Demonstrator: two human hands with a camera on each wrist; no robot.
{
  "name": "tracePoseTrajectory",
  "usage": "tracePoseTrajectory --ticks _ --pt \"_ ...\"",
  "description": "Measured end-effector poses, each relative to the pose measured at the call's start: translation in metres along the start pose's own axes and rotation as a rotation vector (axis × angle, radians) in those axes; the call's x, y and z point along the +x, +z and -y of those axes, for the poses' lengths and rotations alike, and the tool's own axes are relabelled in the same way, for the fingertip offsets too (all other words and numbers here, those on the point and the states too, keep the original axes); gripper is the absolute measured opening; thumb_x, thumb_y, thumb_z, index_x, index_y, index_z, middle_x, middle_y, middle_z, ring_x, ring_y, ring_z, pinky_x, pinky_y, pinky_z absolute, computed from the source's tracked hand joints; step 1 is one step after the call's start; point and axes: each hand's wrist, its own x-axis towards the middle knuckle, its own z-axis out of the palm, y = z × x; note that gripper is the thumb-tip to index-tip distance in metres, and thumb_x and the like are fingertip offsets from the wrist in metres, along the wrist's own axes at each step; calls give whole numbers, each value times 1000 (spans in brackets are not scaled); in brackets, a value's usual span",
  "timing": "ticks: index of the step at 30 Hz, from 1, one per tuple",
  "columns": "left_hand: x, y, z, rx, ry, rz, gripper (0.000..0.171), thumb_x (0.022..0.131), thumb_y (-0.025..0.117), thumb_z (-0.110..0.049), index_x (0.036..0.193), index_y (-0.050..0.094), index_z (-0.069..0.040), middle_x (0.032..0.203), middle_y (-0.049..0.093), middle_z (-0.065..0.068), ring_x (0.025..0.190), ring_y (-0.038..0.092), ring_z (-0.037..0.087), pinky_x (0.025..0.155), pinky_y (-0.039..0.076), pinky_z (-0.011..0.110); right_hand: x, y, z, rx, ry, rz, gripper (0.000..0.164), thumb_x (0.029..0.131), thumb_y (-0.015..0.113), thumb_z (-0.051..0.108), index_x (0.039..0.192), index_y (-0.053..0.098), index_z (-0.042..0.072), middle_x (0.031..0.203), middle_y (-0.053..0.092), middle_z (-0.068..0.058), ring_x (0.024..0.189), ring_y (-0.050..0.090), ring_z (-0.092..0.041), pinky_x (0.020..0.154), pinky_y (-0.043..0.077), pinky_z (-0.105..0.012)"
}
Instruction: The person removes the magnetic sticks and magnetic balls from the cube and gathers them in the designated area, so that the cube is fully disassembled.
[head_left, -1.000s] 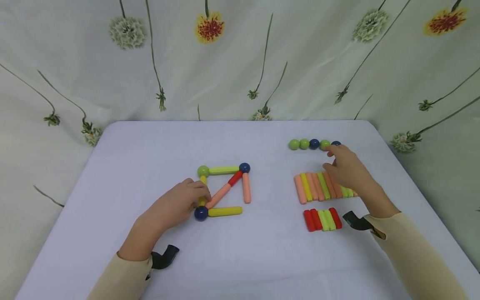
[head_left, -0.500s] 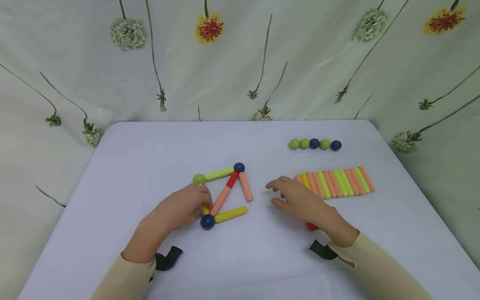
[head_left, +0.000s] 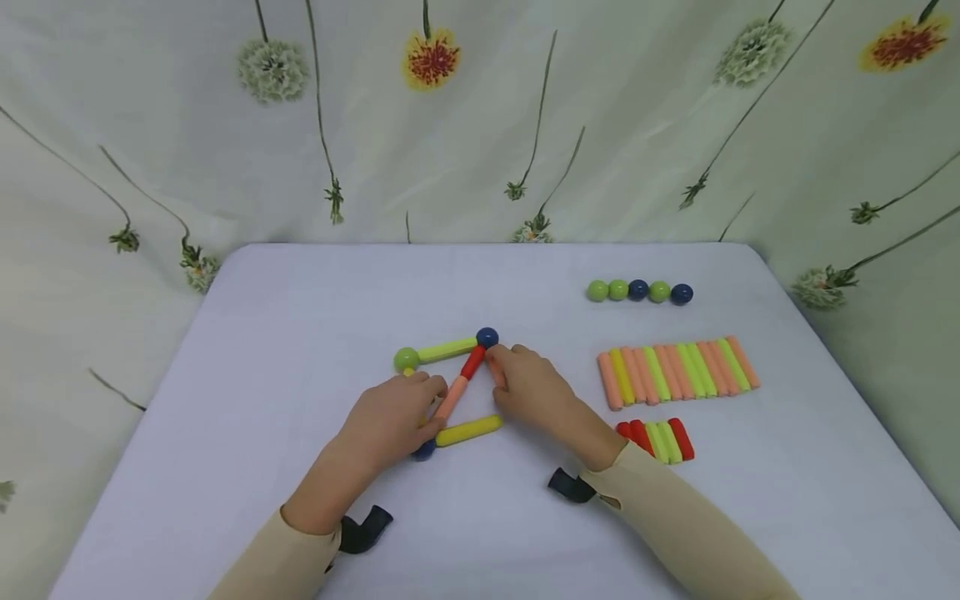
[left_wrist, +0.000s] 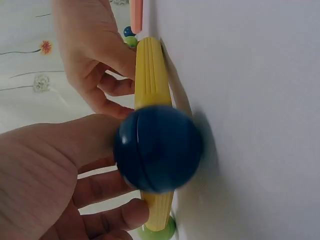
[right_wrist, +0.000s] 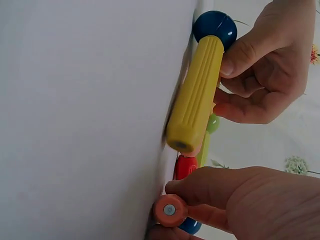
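A frame of magnetic sticks and balls lies on the table. A light green stick [head_left: 447, 349] joins its green ball [head_left: 407, 360] to a blue ball [head_left: 487, 337]. From that blue ball a red short stick [head_left: 473, 362] and a pink stick [head_left: 452, 398] slant down to a lower blue ball [left_wrist: 159, 149], where a yellow stick [head_left: 468, 431] points right. My left hand [head_left: 392, 421] grips the frame's left side, thumb beside the lower ball, partly covering another yellow stick [left_wrist: 157, 210]. My right hand [head_left: 536, 392] pinches the right-hand pink stick [right_wrist: 161, 211], whose metal-tipped end shows.
At the back right is a row of green and blue balls [head_left: 638, 290]. In front of it lie several long sticks [head_left: 675, 371] side by side, then a row of short red and green sticks [head_left: 663, 442]. A flowered cloth [head_left: 360, 125] hangs behind the table.
My right hand has come left from beside the ball row to the frame's right-hand pink stick and now pinches it. The frame has turned slightly, its lower blue ball shifting right under my left hand.
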Motion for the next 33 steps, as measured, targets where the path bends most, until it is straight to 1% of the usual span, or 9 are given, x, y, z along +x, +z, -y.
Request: tracePoseTrajectory --ticks 3,8,10,13,16,22,25,29,33 --pt "2 -1 -2 -4 -1 -15 23 83 78 -22 100 67 -12 74 52 -5 60 47 10 51 41 22 -6 -4 -3 -9 -15 -11 44 83 64 4 126 58 11 77 51 -4 65 49 -19 52 37 -27" --pt "1 -3 0 -21 12 -39 15 83 77 -14 95 68 -12 73 52 -5 62 47 11 53 41 22 -25 -14 -19 26 22 -51 36 87 62 8 122 64 17 76 55 2 67 52 -16 56 42 -28" --pt "0 -2 2 -12 16 -53 16 82 78 -13 95 68 -12 75 53 -5 64 48 12 54 42 23 -35 -23 -30 56 41 -89 35 89 61 11 123 63 18 80 59 3 66 52 -15 57 44 -29" --pt "0 -2 5 2 21 -67 16 82 79 -13 93 68 -13 76 53 -5 67 48 14 57 43 24 -50 -44 -51 113 61 -151 37 92 60 12 128 58 16 88 63 -3 63 55 -15 55 47 -29" --pt "-1 -4 5 3 33 -85 15 81 79 -12 91 68 -13 75 52 -5 68 47 15 58 43 24 -63 -67 -79 134 142 -203 40 95 59 16 134 52 13 98 64 -10 69 59 -20 56 49 -31" --pt "-1 -5 5 -4 33 -104 16 80 79 -8 90 68 -12 75 53 -4 69 47 16 58 42 25 -87 -102 -140 74 406 -319 45 98 55 21 140 45 9 117 58 -22 94 57 -35 66 54 -43" --pt "-1 -3 6 -2 23 -109 17 79 80 -7 91 68 -11 76 54 -3 69 48 16 58 42 25 -95 -111 -171 89 512 -332 49 99 54 24 143 41 7 123 53 -27 99 54 -40 69 54 -49" --pt "0 -1 7 -1 25 -113 17 79 80 -7 91 68 -11 76 54 -3 69 47 16 57 42 25 -104 -120 -209 95 602 -293 55 99 51 31 145 37 4 127 47 -33 102 50 -46 69 52 -49" --pt "1 -1 8 -8 30 -121 18 78 80 -7 92 68 -10 76 54 -3 68 47 16 57 41 24 -113 -126 -235 75 666 -295 57 100 49 32 146 35 1 127 44 -35 101 49 -48 68 51 -50"
